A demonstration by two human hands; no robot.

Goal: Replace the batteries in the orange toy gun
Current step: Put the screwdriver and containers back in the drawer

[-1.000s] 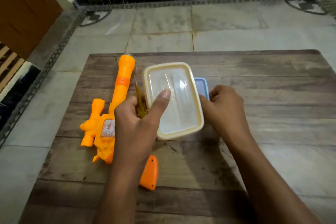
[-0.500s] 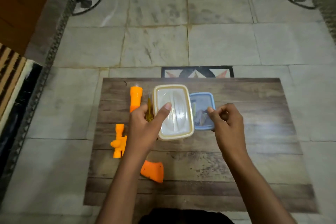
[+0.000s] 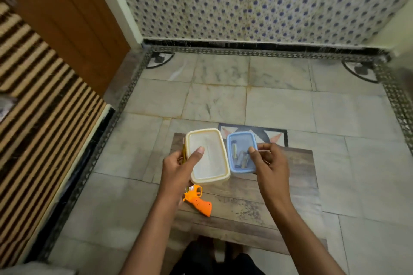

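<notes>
Lid (image 3: 209, 156) lifted leftward off blue box (image 3: 231, 158), left hand (image 3: 178, 169) gripping, batteries (image 3: 242, 158) exposed

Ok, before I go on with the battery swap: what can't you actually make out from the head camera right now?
- Orange toy gun: only the grip shows; the left hand and cream lid hide the rest.
- Battery compartment: not visible.
- Batteries in the blue container: too small and blurred to count or read.
- Yellow tool in the left hand: mostly hidden by the lid and the fingers.
- Right hand at the container's rim: whether it grips it is unclear.
</notes>
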